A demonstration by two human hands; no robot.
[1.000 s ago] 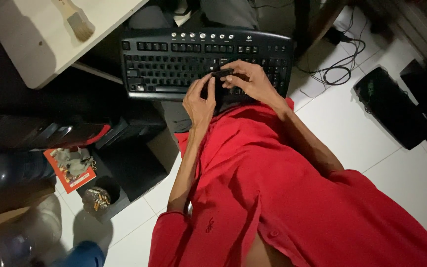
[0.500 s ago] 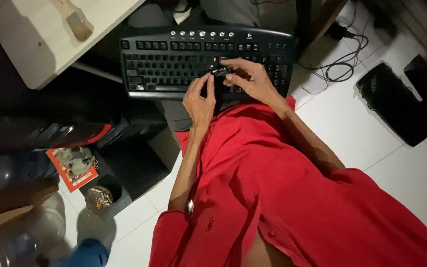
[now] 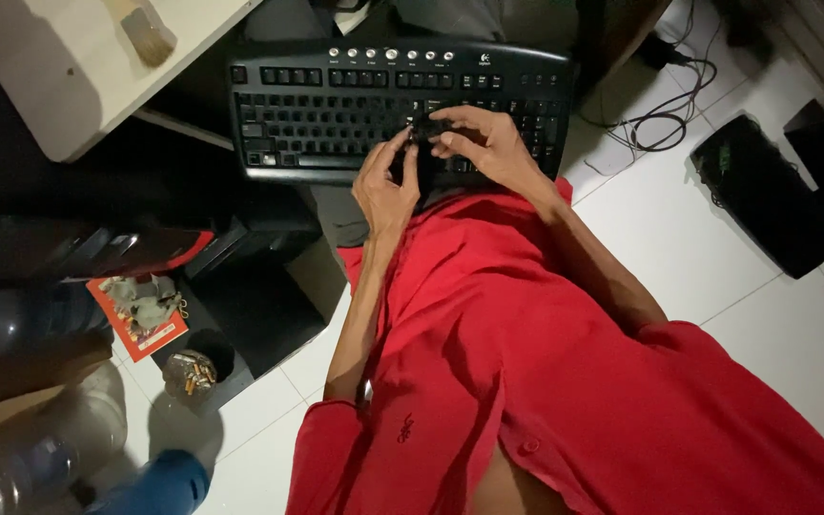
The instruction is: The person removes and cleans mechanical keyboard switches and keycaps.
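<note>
Black keyboard [image 3: 336, 119] under both hands' grip.

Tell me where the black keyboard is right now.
In the head view, the black keyboard lies top centre on the person's lap, under the left hand and right hand, beside the white table.

I see a black keyboard [image 3: 336, 119] lying flat across the lap, silver buttons along its top edge, one small dark keycap [image 3: 428, 129] lifted above its keys.

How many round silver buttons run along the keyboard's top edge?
6 silver buttons sit in a row along the top middle of the keyboard. Both hands work lower down, so none seem hidden.
</note>
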